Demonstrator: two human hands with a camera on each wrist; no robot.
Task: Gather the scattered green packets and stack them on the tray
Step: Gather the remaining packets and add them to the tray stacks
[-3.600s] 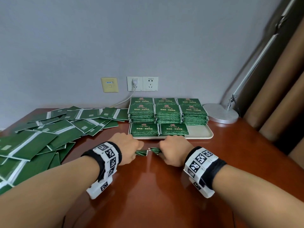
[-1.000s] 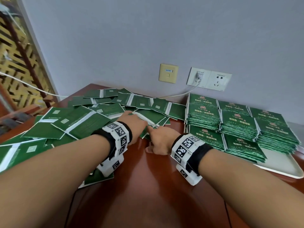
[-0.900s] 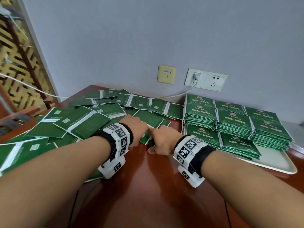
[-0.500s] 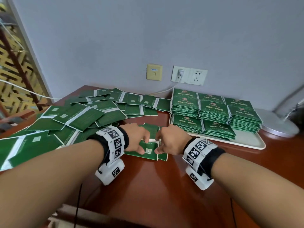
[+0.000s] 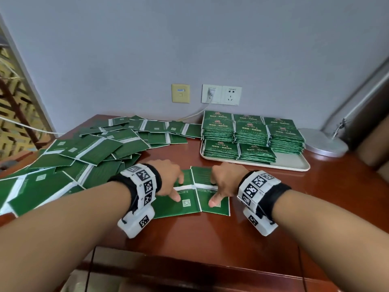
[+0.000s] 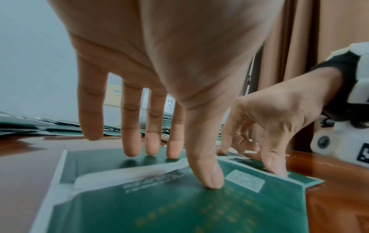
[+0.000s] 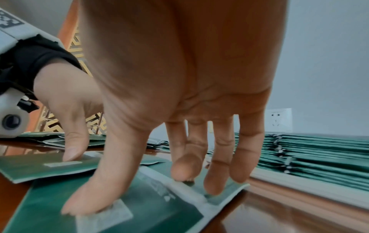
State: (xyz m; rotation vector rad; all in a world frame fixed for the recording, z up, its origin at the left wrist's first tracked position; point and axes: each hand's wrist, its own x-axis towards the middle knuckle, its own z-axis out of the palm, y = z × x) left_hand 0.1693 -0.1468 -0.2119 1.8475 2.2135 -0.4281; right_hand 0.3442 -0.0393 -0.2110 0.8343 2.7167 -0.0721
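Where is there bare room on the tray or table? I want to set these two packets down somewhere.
The tray has bare room along its front-right corner, bordered by the packet stacks. The table is bare in front of both hands and right of the right hand. The loose pile crowds the left side.

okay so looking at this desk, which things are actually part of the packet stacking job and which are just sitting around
Part of the job:
- two flat green foil packets under the left hand and right hand
- scattered heap of green packets
- cream plastic tray with stacked green packets

Just lying about:
- round silver lamp base
- white wall socket
- yellow wall plate
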